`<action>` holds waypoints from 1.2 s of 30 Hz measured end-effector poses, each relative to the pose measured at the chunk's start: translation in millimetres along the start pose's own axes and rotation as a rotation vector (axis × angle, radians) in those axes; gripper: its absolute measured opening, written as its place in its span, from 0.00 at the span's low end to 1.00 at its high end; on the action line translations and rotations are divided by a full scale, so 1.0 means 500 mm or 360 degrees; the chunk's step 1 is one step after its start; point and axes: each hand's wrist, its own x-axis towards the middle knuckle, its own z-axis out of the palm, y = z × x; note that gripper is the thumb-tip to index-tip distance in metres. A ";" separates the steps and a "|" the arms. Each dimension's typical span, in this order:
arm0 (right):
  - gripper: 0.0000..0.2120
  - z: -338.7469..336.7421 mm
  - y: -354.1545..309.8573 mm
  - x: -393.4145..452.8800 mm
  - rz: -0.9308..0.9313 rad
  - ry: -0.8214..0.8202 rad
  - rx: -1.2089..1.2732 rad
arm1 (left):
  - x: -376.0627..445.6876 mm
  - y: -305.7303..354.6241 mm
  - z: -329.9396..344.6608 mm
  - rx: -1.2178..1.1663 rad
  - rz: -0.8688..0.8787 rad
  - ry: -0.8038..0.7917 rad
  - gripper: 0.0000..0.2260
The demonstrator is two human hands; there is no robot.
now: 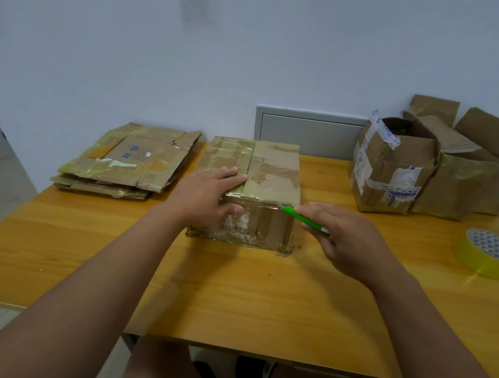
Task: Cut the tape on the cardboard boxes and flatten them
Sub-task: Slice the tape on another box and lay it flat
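While our left hand (pixel 209 194) presses flat-fingered on the taped box (pixel 250 185), our right hand (pixel 342 238) grips the green cutter (pixel 301 218) at its front top edge.

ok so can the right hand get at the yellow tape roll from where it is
Probably yes. The tape roll lies on bare table to the right of the right hand, nothing between, but that hand already holds the green cutter.

Sealed, tape-wrapped cardboard box (pixel 250 185) mid-table toward the far edge; flattened boxes (pixel 127 160) stacked far left; opened boxes (pixel 436 170) upright far right.
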 end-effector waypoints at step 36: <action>0.06 0.133 -0.035 0.038 0.1393 0.1309 0.1287 | 0.069 0.146 -0.025 0.0046 -0.0146 -0.0137 0.31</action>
